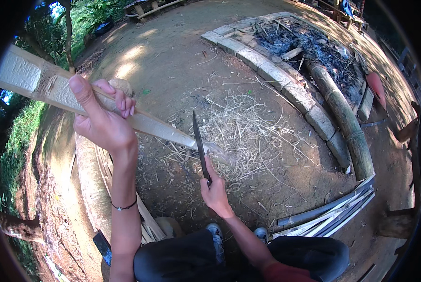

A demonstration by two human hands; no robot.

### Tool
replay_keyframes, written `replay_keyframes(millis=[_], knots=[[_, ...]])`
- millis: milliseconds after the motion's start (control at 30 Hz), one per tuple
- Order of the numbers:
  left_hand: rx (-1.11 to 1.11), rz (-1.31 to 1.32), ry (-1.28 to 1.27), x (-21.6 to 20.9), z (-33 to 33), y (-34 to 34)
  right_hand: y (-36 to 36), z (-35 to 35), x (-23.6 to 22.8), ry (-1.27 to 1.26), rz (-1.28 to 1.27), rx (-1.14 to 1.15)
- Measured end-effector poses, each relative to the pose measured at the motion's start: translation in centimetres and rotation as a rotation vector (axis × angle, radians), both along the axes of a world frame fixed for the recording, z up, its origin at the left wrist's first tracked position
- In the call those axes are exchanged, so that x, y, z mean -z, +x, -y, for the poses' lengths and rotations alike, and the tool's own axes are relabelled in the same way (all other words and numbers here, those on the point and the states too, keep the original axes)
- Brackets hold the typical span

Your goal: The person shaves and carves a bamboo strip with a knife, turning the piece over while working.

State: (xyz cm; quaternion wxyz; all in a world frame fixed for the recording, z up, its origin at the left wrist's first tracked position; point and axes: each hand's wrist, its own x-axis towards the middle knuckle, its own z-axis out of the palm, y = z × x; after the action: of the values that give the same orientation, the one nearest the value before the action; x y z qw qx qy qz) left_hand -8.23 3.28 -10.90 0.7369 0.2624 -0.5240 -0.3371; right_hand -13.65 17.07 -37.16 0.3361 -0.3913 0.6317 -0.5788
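My left hand [104, 124] grips a long split piece of bamboo [158, 130], its fingers wrapped round one edge and the thumb on top. The pale, hollow inner side shows at the upper left. From there the bamboo slants down to the right, narrowing toward its low end. In my right hand [216, 193] is a dark-bladed knife [199, 141], its handle mostly hidden by my fingers. The blade points up and away, crossing the bamboo near that low end; whether its edge bites in I cannot tell. Beneath and beyond lies a heap of thin pale shavings [248, 127].
Pale blocks [271, 73] edge a fire pit with grey ash [285, 40], and a thick bamboo pole [339, 105] rests across its near side. Split bamboo strips [325, 214] lie beside my right knee. To my left are a log [90, 183] and a phone [102, 246].
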Motion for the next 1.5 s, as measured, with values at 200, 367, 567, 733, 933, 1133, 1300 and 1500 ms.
replay_keyframes(millis=[200, 367, 567, 733, 933, 1133, 1300, 1500], knots=[[-0.077, 0.007, -0.016, -0.1, 1.3, 1.1, -0.3, -0.2, 11.0, 0.256, -0.099, -0.016], [-0.105, 0.050, 0.002, 0.1, 1.5, 0.8, -1.0, 1.0, 5.8, 0.105, 0.074, -0.059], [-0.045, 0.047, 0.016, -0.2, 1.5, 0.1, 0.3, 1.1, 6.0, 0.052, -0.033, 0.025], [-0.027, 0.083, 0.008, -0.6, 1.3, 0.0, 0.3, 0.5, 14.3, 0.261, 0.021, 0.004], [-0.091, 0.073, 0.035, -0.2, 1.8, 0.5, 0.8, 0.5, 10.6, 0.136, -0.062, -0.031], [-0.095, -0.005, 0.023, -0.6, 2.0, 0.0, -2.1, 0.6, 16.8, 0.133, -0.047, 0.025], [-0.167, -0.044, -0.009, 0.0, 2.7, -0.7, -2.9, 1.1, 12.6, 0.216, 0.189, 0.056], [-0.145, -0.023, -0.015, -0.7, 4.4, -1.5, -5.0, 1.2, 3.7, 0.214, 0.822, 0.014]])
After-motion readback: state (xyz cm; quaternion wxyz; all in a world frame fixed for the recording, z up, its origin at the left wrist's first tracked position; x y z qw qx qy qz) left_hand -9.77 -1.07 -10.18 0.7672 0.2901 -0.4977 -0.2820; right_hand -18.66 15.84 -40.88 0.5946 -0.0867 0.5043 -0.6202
